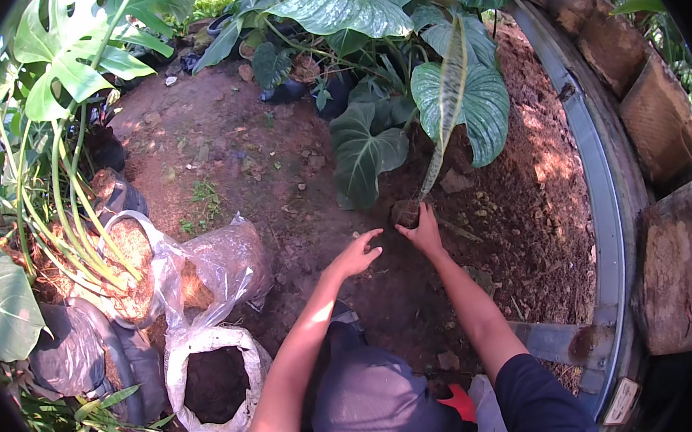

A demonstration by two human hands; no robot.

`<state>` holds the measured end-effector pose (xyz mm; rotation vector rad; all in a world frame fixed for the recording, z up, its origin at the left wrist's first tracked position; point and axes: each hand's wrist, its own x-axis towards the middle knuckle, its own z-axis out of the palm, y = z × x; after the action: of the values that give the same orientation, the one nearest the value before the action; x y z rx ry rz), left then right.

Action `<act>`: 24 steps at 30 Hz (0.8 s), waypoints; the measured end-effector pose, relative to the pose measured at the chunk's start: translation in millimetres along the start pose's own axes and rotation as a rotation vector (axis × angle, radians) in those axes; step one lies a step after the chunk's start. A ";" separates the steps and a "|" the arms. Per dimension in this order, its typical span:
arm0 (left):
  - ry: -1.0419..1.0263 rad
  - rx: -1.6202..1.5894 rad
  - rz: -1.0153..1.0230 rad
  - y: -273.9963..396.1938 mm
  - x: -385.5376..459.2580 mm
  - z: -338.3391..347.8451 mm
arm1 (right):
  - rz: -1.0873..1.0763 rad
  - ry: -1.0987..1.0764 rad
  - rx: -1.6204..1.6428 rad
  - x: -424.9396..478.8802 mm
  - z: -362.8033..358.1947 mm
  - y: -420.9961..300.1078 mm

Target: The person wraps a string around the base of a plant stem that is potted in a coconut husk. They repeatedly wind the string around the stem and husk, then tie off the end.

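Note:
A snake plant leaf (pixel 448 101), mottled green with yellow edges, rises from a small dark brown root ball or pot (pixel 407 213). Around the right side of that base is my right hand (pixel 423 229), its fingers closed on it. My left hand (pixel 358 254) is a little to the left, thumb and fingers apart, with nothing in it. Left of my left arm stands an open white sack (pixel 179 381) holding dark soil (pixel 216 381). A clear plastic bag (pixel 234 261) with brown fibrous material lies just beyond the sack.
Potted monstera stems (pixel 72 219) and black plant bags (pixel 67 350) crowd the left. Large-leaved plants (pixel 371 147) stand ahead. A metal rail (pixel 600 196) curves along the right beside rough wooden blocks (pixel 662 124). A red object (pixel 460 403) lies near my right arm.

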<state>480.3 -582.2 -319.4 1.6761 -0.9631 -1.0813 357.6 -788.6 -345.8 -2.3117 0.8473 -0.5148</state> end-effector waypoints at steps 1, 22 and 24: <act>-0.012 0.026 -0.017 -2.3 2.0 2.6 | 0.003 0.026 0.004 -3.5 7.1 8.3; -0.004 0.274 0.106 -24.8 33.4 23.2 | 0.194 -0.113 -0.054 -27.5 57.8 53.0; -0.019 0.277 0.096 -19.8 36.2 25.3 | 0.170 -0.095 0.004 -23.4 52.9 53.0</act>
<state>470.7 -616.2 -352.5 1.8212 -1.2378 -0.9339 345.9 -782.8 -423.1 -2.2169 0.9836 -0.3299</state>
